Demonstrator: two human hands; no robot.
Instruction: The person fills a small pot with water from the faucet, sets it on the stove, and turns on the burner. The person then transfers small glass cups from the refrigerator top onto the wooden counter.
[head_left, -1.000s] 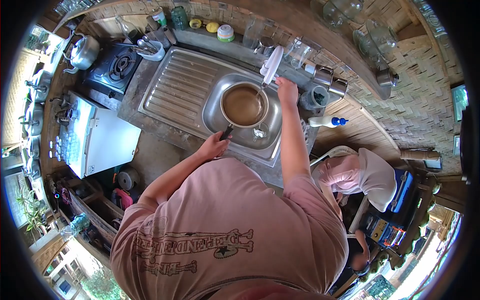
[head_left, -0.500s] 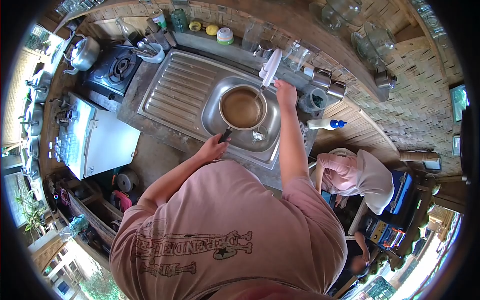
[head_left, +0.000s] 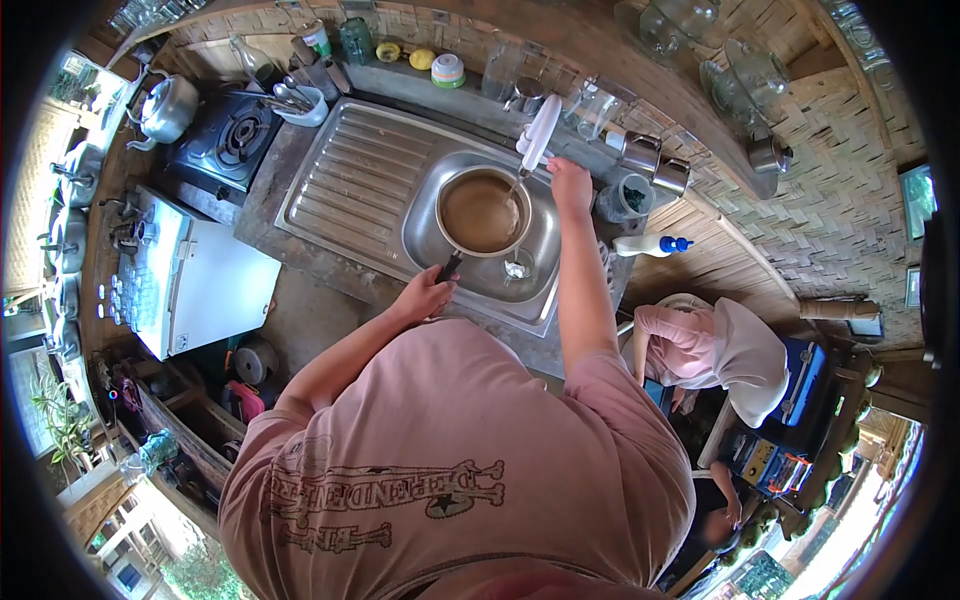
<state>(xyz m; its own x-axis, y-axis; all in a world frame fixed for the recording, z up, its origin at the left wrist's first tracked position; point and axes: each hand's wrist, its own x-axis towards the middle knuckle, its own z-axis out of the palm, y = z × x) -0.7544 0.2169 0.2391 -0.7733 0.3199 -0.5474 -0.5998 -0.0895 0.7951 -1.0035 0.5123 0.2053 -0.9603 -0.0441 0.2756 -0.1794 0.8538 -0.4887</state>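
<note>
My left hand (head_left: 425, 295) is closed round the black handle of a saucepan (head_left: 442, 226), whose bowl sits over the steel sink basin (head_left: 420, 205). Cloudy brownish liquid (head_left: 480, 213) fills much of the pan. A stream of water runs into it from the white faucet (head_left: 541, 130) at the back edge of the sink. At the faucet's side, my right hand (head_left: 570, 185) has its fingers closed on the faucet handle, which they partly hide. Beneath the pan, a small whitish scrap (head_left: 516, 269) lies by the drain.
A ribbed drainboard (head_left: 350, 180) adjoins the sink. Left stand a gas stove (head_left: 238, 145), a kettle (head_left: 170, 105) and a spoon holder (head_left: 303, 108). A plastic container (head_left: 632, 198) and blue-capped bottle (head_left: 650, 246) are at right. Another person (head_left: 690, 345) sits at the right.
The saucepan and my left hand have shifted very slightly left. Water keeps running into the pan, and my right hand stays at the faucet.
</note>
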